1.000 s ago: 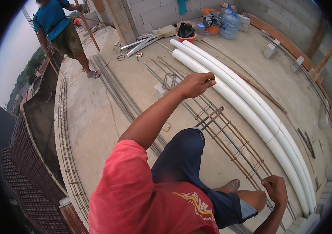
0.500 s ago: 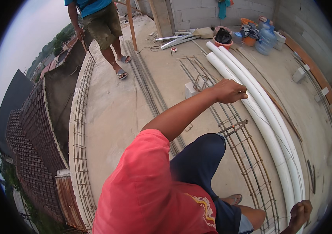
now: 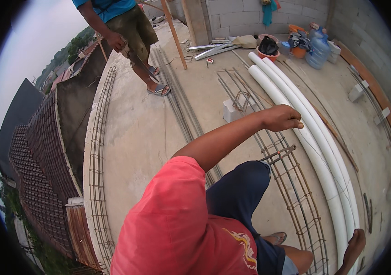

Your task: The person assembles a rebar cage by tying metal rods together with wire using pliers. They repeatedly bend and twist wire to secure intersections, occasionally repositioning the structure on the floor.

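Observation:
My left hand (image 3: 281,118) is closed in a pinch above the white pipes, its arm stretched over a rebar cage (image 3: 294,185). A thin wire (image 3: 320,158) runs across the pipes from near its fingers toward my right hand (image 3: 355,244). That hand is closed at the pipes' near end, and the wire seems to end in it. Lying across the cage beside my left knee is a rusty long-handled tool, like pincers (image 3: 279,155). The long white pipes (image 3: 312,158) lie side by side just right of the cage.
A person in a blue shirt (image 3: 118,13) stands at the far left, holding a thin dark tool. Loose steel bars (image 3: 177,103) and another rebar cage (image 3: 96,169) lie along the left, by the roof edge. Concrete blocks (image 3: 234,110), buckets (image 3: 268,56) and a water jug (image 3: 317,52) stand farther off.
The other person has stepped nearer and to the right. My right hand has turned and shifted slightly upward; my left hand stays above the pipes, a little lower in view.

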### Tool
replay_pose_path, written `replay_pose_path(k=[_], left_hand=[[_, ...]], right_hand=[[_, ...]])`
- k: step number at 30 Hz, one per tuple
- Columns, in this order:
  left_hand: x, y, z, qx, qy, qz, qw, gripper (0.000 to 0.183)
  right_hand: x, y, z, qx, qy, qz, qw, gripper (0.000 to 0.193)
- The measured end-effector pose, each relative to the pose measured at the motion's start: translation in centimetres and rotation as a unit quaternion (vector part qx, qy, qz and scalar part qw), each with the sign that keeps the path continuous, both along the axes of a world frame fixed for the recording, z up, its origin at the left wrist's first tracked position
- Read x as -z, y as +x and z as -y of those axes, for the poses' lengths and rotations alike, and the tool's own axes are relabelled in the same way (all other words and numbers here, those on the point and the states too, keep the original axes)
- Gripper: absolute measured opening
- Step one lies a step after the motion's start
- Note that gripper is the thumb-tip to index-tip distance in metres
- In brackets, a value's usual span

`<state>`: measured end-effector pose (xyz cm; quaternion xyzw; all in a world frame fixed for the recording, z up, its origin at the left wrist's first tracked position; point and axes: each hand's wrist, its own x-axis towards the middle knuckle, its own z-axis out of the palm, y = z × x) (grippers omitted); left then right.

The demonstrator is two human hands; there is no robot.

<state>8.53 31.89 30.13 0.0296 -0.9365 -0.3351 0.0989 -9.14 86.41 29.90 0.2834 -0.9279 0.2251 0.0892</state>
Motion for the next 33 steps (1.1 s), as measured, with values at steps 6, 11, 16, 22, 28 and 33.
replay_pose_path(k=[6,11,16,22,28,33], left_hand=[[1.0,1.2,4.3,-0.100,0.059,-0.034,0.993,0.039],[3.6,0.1,3.4,-0.077,0.033,-0.018,0.996,0.031],[4.0,0.4,1.2,-0.108,0.101,0.088,0.985,0.029],[5.8,2.2,2.2,-0.134,0.105,0.093,0.981,0.026],[5.4,3.8,2.6,-0.346,-0.182,0.214,0.895,0.053],[3.3,2.3,-2.2,-0.098,-0.093,-0.078,0.988,0.057]], right_hand=[[-1.7,5.6,3.1,-0.156,0.008,0.415,0.896,0.029],[-2.4,3.4,3.1,-0.006,-0.043,0.317,0.948,0.033],[-1.4,2.9,2.9,-0.050,-0.076,0.200,0.976,0.015],[-2.6,3.8,4.3,-0.043,-0.041,0.205,0.977,0.012],[-3.3,4.9,5.1,-0.057,-0.052,0.185,0.980,0.014],[-4.9,5.5,7.5,-0.069,-0.015,0.182,0.981,0.013]])
